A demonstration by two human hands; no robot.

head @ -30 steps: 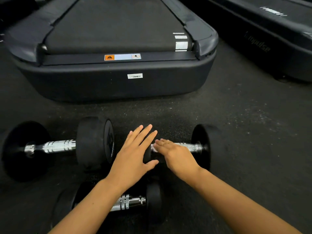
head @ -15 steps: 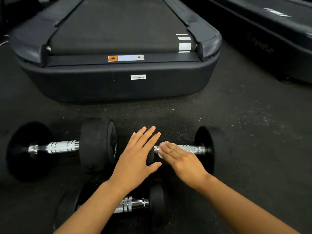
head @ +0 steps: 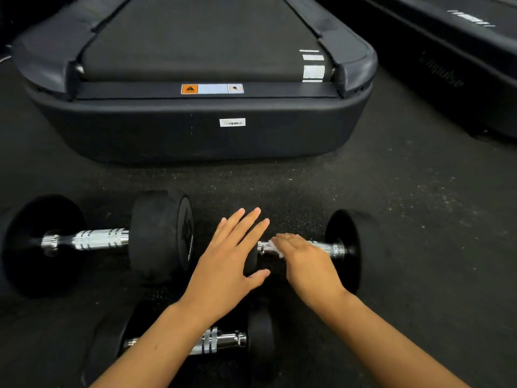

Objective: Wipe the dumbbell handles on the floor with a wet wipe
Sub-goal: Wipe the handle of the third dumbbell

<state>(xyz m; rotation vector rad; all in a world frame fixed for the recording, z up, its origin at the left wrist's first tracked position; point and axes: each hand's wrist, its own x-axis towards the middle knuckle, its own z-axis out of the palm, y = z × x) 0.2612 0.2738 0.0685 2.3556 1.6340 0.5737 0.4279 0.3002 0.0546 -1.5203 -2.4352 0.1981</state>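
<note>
Three black dumbbells with chrome handles lie on the dark floor. My right hand point(head: 306, 263) lies along the handle of the right dumbbell point(head: 331, 249), fingers flat, pressing a white wet wipe point(head: 275, 247) that peeks out under the fingertips. My left hand point(head: 226, 264) rests open, fingers spread, on that dumbbell's left head, which it mostly hides. The larger left dumbbell point(head: 98, 239) lies untouched. A third dumbbell point(head: 221, 341) lies nearest me, partly under my left forearm.
The rear end of a black treadmill point(head: 195, 135) stands just beyond the dumbbells. A second treadmill point(head: 447, 74) runs along the right. Bare speckled rubber floor point(head: 433, 233) spreads to the right of the dumbbells.
My right hand has slid a little to the right along the chrome handle with the wipe under it. My left hand stays on the dumbbell's head.
</note>
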